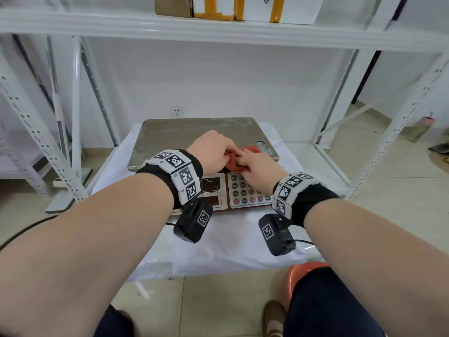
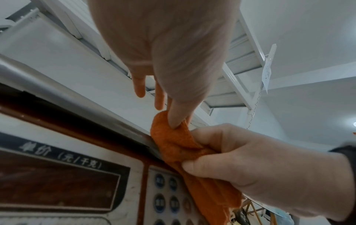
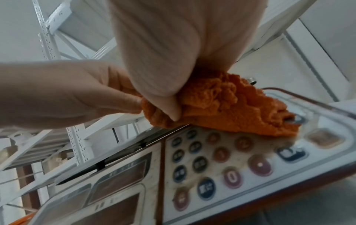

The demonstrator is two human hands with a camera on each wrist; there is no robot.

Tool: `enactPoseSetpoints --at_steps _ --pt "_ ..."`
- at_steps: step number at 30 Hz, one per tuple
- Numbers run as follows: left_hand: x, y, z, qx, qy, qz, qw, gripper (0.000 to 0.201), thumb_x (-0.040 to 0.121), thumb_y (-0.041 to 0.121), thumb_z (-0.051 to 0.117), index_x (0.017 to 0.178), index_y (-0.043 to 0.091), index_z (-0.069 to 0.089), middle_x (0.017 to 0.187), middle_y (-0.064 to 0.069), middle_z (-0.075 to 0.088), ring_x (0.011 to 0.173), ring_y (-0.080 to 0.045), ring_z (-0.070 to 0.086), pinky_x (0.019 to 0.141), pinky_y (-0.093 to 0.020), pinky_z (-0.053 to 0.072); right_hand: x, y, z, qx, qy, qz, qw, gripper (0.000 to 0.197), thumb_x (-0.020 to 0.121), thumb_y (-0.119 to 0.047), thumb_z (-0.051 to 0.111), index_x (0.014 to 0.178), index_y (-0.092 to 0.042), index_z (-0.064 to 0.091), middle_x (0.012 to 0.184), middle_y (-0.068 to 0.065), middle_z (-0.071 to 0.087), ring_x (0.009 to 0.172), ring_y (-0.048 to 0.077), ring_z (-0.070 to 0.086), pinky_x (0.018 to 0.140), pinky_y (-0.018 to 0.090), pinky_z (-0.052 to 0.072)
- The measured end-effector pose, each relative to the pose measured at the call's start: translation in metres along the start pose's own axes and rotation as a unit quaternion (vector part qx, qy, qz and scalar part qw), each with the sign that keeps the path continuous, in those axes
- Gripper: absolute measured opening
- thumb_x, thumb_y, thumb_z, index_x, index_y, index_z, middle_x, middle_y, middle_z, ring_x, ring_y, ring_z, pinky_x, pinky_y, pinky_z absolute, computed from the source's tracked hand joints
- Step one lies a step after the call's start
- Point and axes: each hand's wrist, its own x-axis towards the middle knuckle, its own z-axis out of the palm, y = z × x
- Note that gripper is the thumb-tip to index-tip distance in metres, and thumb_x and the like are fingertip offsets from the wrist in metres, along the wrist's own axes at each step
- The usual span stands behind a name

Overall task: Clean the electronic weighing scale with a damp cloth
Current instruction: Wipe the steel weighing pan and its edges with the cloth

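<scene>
Water near that keypad is what I'd worry about. Both hands are on the orange cloth (image 1: 237,159) right at the front edge of the scale (image 1: 204,164), where the steel weighing pan (image 1: 184,135) meets the sloped control panel. The left hand (image 1: 213,152) pinches a fold of the cloth between thumb and fingertips, and the right hand (image 1: 261,170) has its grip bunched round the rest, so neither is free to steady anything. The scale sits on a white sheet (image 1: 218,242) covering a low shelf of the rack (image 1: 73,117).

In the right wrist view the cloth droops onto the top row of the keypad (image 3: 227,159). If it's wetter than damp, squeezing or folding it there could send drips in round the buttons or into the gap under the pan, and my guess is that's bad for the electronics. The display windows (image 2: 57,182) look grimy, so hard scrubbing is tempting, but leaning on the pan might strain the load cell. Dragging the cloth over the keys could also press some. There's a cable (image 1: 24,232) trailing off to the left; can't tell if it's plugged in.
</scene>
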Motion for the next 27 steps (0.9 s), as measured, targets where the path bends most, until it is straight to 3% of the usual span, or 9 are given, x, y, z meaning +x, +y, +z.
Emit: enactPoseSetpoints --at_steps 2,6,10,13,18,23,27 --pt "-0.002 0.001 -0.002 0.004 -0.005 -0.007 1.0 0.031 0.09 0.016 0.054 0.116 0.027 0.067 0.111 0.003 0.069 0.114 -0.02 0.053 0.099 -0.033 0.043 -0.008 0.008 -0.006 0.017 0.011 0.006 1.0 0.058 0.088 0.003 0.04 0.136 -0.027 0.05 0.139 -0.003 0.051 0.124 0.022 0.046 0.102 0.027 0.032" --pt "-0.004 0.008 0.007 -0.038 -0.03 -0.016 0.999 0.041 0.087 0.016 0.055 0.124 0.034 0.06 0.122 -0.003 0.062 0.117 -0.023 0.052 0.1 -0.037 0.044 -0.016 0.029 -0.016 0.039 0.031 0.041 0.998 0.064 0.085 0.006 0.039 0.134 -0.034 0.05 0.142 -0.01 0.047 0.13 0.016 0.043 0.108 0.023 0.029" --pt "-0.002 0.001 0.007 -0.009 -0.023 -0.055 0.998 0.047 0.087 0.016 0.051 0.13 0.036 0.052 0.133 -0.003 0.053 0.123 -0.025 0.047 0.105 -0.041 0.039 -0.018 0.042 -0.019 0.027 -0.011 0.063 0.998 0.068 0.088 0.01 0.032 0.138 -0.034 0.044 0.149 -0.013 0.035 0.138 0.014 0.033 0.109 0.013 0.016" --pt "-0.008 -0.013 0.0 0.014 0.008 -0.078 0.997 0.045 0.089 0.013 0.049 0.129 0.031 0.054 0.132 -0.001 0.056 0.13 -0.022 0.038 0.107 -0.042 0.036 -0.019 0.034 -0.015 0.04 0.045 0.059 0.996 0.071 0.083 0.008 0.036 0.13 -0.044 0.05 0.143 -0.018 0.044 0.134 0.016 0.038 0.111 0.019 0.022" --pt "-0.016 -0.03 0.0 0.01 0.015 -0.098 0.995 0.04 0.09 0.016 0.052 0.127 0.029 0.056 0.129 0.002 0.059 0.13 -0.021 0.039 0.107 -0.044 0.036 -0.005 0.009 -0.003 0.016 0.009 0.006 1.0 0.064 0.082 0.006 0.041 0.129 -0.036 0.056 0.141 -0.009 0.048 0.134 0.019 0.037 0.113 0.036 0.025" --pt "-0.02 -0.033 0.006 0.01 0.014 -0.102 0.995 0.04 0.087 0.015 0.054 0.124 0.028 0.059 0.124 0.001 0.063 0.125 -0.022 0.043 0.103 -0.042 0.038 0.016 -0.018 0.001 -0.035 -0.066 -0.026 0.997 0.057 0.089 0.001 0.042 0.136 -0.03 0.05 0.154 -0.006 0.029 0.144 0.014 0.021 0.116 0.025 0.013" --pt "-0.022 -0.037 0.004 0.01 0.019 -0.108 0.994 0.039 0.088 0.015 0.052 0.124 0.029 0.059 0.125 0.001 0.062 0.126 -0.021 0.043 0.105 -0.041 0.038 0.009 -0.011 -0.003 0.033 -0.02 -0.01 0.999 0.056 0.085 0.008 0.04 0.126 -0.025 0.061 0.147 -0.006 0.041 0.141 0.012 0.029 0.112 0.017 0.012"
